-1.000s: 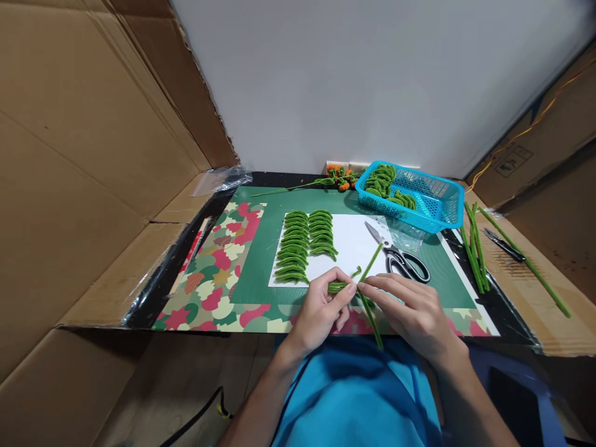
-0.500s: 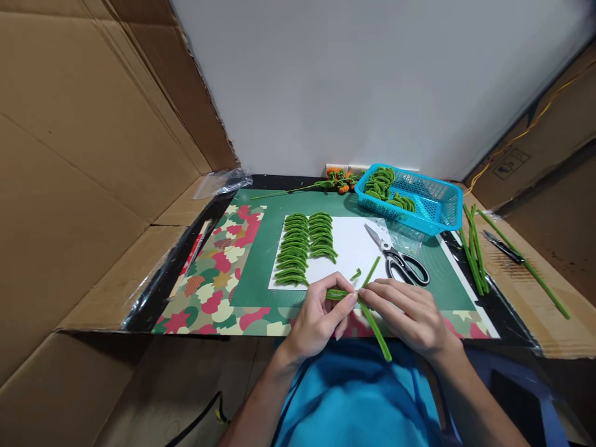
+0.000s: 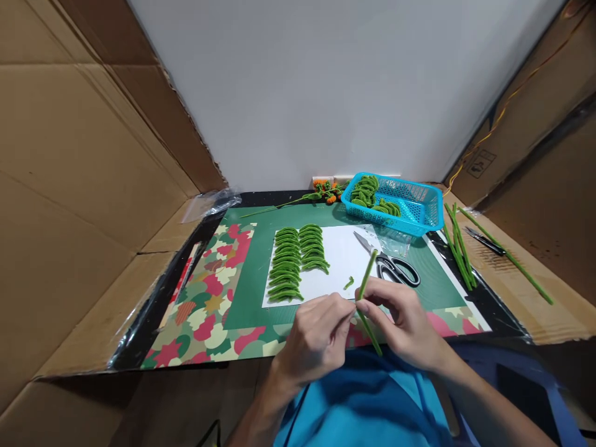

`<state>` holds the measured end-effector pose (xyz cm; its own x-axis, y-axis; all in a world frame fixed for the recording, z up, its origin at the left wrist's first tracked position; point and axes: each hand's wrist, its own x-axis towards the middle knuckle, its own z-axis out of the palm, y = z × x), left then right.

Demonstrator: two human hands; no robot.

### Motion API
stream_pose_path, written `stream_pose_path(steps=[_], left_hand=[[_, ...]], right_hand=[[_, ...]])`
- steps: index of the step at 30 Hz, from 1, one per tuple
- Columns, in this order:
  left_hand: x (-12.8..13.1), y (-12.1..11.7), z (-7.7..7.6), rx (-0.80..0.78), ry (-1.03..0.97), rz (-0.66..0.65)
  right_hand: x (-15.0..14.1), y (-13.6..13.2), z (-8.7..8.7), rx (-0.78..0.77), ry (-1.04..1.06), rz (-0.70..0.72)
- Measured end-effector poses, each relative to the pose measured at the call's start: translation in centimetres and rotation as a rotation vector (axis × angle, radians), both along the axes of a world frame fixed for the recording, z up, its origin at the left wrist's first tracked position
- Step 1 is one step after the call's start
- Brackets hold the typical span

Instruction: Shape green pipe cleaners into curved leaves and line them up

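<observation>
My left hand (image 3: 316, 338) and my right hand (image 3: 400, 323) meet over the near edge of the mat, both pinched on one green pipe cleaner (image 3: 367, 273). Its long end slants up over the white sheet (image 3: 342, 257) and its lower end points toward my lap. The folded part is hidden behind my left fingers. A short curled green scrap (image 3: 349, 284) lies on the sheet just beyond my fingers. Two rows of finished green folded leaves (image 3: 295, 261) lie on the sheet's left half.
Black-handled scissors (image 3: 391, 267) lie right of the sheet. A blue basket (image 3: 419, 208) with more green leaves stands at the back. Straight green pipe cleaners (image 3: 459, 248) lie at the right, with a small tool (image 3: 484, 241) beyond. An orange-flowered stem (image 3: 321, 192) lies by the wall. Cardboard walls rise on both sides.
The camera tilted, so everything sits lower in view. My hands drew closer to my body and my left fingers now cover the folded part that showed before.
</observation>
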<state>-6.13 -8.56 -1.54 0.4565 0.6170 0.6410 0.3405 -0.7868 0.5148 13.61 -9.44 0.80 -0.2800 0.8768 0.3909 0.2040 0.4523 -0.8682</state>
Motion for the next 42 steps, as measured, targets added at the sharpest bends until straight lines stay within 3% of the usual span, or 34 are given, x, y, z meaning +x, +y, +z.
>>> stream_pose_path(steps=[3, 6, 9, 12, 14, 16, 19, 27, 31, 35, 38, 42], left_hand=[[-0.1, 0.4, 0.1, 0.111, 0.104, -0.039], [0.4, 0.1, -0.1, -0.015, -0.01, -0.013], [1.1, -0.5, -0.3, -0.405, -0.257, 0.079], [1.5, -0.8, -0.3, -0.78, -0.429, 0.089], [1.5, -0.8, -0.2, -0.919, -0.483, 0.039], [1.6, -0.7, 0.0, -0.978, -0.511, -0.007], [1.6, -0.6, 0.2, -1.01, -0.536, -0.035], [1.3, -0.6, 0.4, -1.063, -0.559, -0.122], [1.4, -1.1, 0.1, -0.961, -0.542, -0.086], [1.4, -1.2, -0.4, -0.526, -0.407, 0.028], [0.8, -0.7, -0.5, -0.121, -0.203, 0.052], [0.0, 0.0, -0.1, 0.211, 0.091, 0.046]], right_hand=[[0.4, 0.5, 0.4, -0.387, 0.19, 0.136], [0.5, 0.8, 0.2, -0.461, 0.281, 0.155], [0.4, 0.6, -0.1, -0.249, 0.175, 0.029], [0.7, 0.3, -0.6, 0.206, -0.052, -0.138], [1.3, 0.4, -1.0, 0.552, -0.215, -0.172], [1.9, 0.7, -1.3, 0.771, -0.371, -0.139], [2.5, 1.0, -1.6, 0.898, -0.467, -0.119], [2.8, 1.5, -0.8, 0.984, -0.5, -0.032], [2.2, 1.8, -1.6, 1.005, -0.431, -0.019], [0.6, 1.4, -3.2, 0.924, -0.323, -0.13], [-0.4, 0.6, -2.9, 0.605, -0.191, -0.152], [-0.6, -0.4, -0.8, 0.045, -0.037, -0.047]])
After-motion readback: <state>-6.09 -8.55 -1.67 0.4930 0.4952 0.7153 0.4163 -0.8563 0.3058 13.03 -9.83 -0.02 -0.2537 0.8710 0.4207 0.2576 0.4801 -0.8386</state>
